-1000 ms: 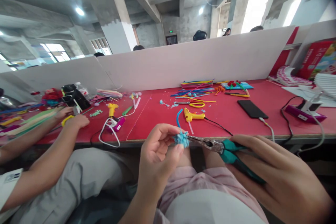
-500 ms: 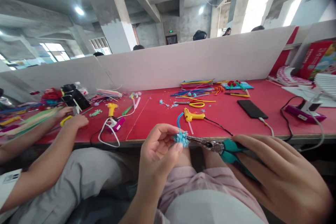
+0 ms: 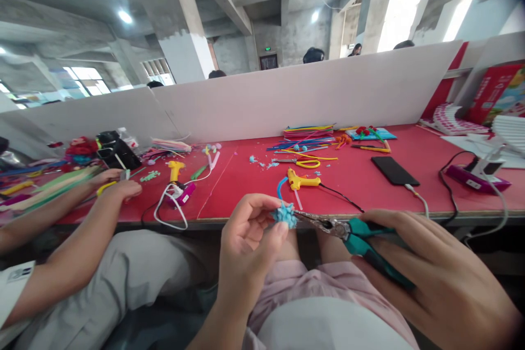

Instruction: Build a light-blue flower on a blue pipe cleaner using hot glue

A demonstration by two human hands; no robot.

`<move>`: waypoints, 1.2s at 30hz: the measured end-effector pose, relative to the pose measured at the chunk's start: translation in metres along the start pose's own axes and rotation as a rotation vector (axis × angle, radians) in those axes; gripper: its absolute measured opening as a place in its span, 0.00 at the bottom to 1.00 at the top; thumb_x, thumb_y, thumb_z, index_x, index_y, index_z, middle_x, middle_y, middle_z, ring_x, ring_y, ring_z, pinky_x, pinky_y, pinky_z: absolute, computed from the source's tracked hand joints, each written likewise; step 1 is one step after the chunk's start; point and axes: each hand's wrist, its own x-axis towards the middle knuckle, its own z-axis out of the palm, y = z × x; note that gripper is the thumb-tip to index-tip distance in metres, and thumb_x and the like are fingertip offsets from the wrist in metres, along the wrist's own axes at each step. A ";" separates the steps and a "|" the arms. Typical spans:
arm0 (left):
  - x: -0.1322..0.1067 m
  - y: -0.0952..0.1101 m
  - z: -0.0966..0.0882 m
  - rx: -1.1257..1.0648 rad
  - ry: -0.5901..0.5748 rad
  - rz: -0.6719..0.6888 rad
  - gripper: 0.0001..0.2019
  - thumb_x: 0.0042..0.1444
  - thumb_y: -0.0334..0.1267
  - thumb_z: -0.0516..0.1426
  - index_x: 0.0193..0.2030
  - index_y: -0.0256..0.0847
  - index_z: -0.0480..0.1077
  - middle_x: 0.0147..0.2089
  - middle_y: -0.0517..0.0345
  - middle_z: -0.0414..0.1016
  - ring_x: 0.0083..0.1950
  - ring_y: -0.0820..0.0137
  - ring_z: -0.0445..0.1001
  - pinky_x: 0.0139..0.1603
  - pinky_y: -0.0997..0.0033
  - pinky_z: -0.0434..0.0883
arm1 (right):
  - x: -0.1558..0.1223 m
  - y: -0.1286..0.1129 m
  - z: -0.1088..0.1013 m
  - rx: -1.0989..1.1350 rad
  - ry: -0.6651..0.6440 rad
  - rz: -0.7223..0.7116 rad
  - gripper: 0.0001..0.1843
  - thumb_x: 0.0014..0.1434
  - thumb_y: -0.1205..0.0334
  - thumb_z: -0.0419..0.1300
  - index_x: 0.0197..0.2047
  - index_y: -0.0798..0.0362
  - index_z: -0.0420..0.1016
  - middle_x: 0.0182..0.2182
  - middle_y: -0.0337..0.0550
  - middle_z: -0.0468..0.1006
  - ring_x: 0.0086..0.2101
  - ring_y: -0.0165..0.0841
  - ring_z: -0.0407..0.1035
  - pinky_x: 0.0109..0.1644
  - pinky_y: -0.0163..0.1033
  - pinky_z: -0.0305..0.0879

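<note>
Steadying blue tufted piece (image 3: 285,216).
I'm pinching it with left hand (image 3: 248,249), clasping pliers (image 3: 339,228) with right hand (image 3: 438,262); light pressure should be sparing the tufts.

A black phone (image 3: 394,170) lies on a red tabletop (image 3: 241,188); a purple power strip (image 3: 471,179) sits nearby; a white partition (image 3: 287,101) stands behind.

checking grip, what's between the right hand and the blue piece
In the head view, teal-handled pliers, held in the right hand, reach toward the blue piece.
</note>
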 end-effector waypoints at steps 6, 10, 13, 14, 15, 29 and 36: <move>0.004 -0.003 -0.003 -0.105 0.002 -0.063 0.06 0.48 0.32 0.63 0.35 0.39 0.73 0.34 0.56 0.75 0.33 0.72 0.72 0.35 0.75 0.71 | 0.002 0.000 0.000 -0.179 0.063 -0.044 0.04 0.60 0.64 0.58 0.36 0.51 0.74 0.43 0.49 0.76 0.38 0.44 0.73 0.52 0.57 0.61; 0.004 -0.002 -0.002 -0.112 0.001 -0.065 0.07 0.48 0.32 0.63 0.36 0.39 0.73 0.35 0.56 0.76 0.34 0.72 0.73 0.36 0.75 0.71 | 0.002 0.002 0.000 -0.211 0.079 -0.058 0.03 0.60 0.64 0.58 0.37 0.51 0.74 0.43 0.48 0.76 0.37 0.41 0.72 0.58 0.60 0.55; 0.004 -0.001 -0.001 -0.151 -0.021 -0.081 0.07 0.48 0.31 0.62 0.36 0.39 0.73 0.36 0.55 0.76 0.34 0.71 0.74 0.36 0.74 0.72 | 0.000 0.004 0.000 -0.100 0.043 -0.044 0.03 0.60 0.63 0.58 0.37 0.50 0.74 0.43 0.47 0.75 0.39 0.41 0.72 0.55 0.55 0.60; 0.004 -0.001 -0.001 -0.166 -0.025 -0.085 0.07 0.49 0.31 0.62 0.37 0.39 0.72 0.36 0.55 0.76 0.34 0.71 0.74 0.36 0.74 0.73 | 0.000 0.005 0.000 -0.052 0.023 -0.035 0.03 0.60 0.63 0.58 0.36 0.50 0.73 0.43 0.47 0.75 0.39 0.41 0.72 0.53 0.53 0.63; 0.004 -0.001 -0.001 -0.178 -0.024 -0.086 0.07 0.49 0.31 0.62 0.37 0.39 0.72 0.36 0.55 0.76 0.34 0.71 0.75 0.36 0.73 0.73 | -0.001 0.006 0.000 -0.020 0.008 -0.027 0.03 0.60 0.62 0.59 0.36 0.50 0.73 0.43 0.47 0.75 0.40 0.41 0.72 0.51 0.51 0.65; 0.004 0.001 -0.001 -0.165 -0.057 -0.080 0.07 0.48 0.32 0.63 0.36 0.40 0.72 0.37 0.55 0.78 0.34 0.68 0.77 0.37 0.69 0.73 | -0.004 0.003 0.004 0.076 -0.003 0.069 0.04 0.60 0.63 0.58 0.38 0.51 0.74 0.45 0.49 0.73 0.40 0.39 0.72 0.40 0.45 0.72; 0.004 0.000 -0.001 -0.179 -0.052 -0.074 0.08 0.47 0.31 0.63 0.36 0.41 0.72 0.37 0.56 0.77 0.35 0.70 0.76 0.37 0.72 0.73 | -0.002 -0.001 0.003 0.110 -0.001 0.084 0.03 0.61 0.64 0.58 0.37 0.51 0.74 0.45 0.49 0.72 0.40 0.37 0.73 0.40 0.42 0.73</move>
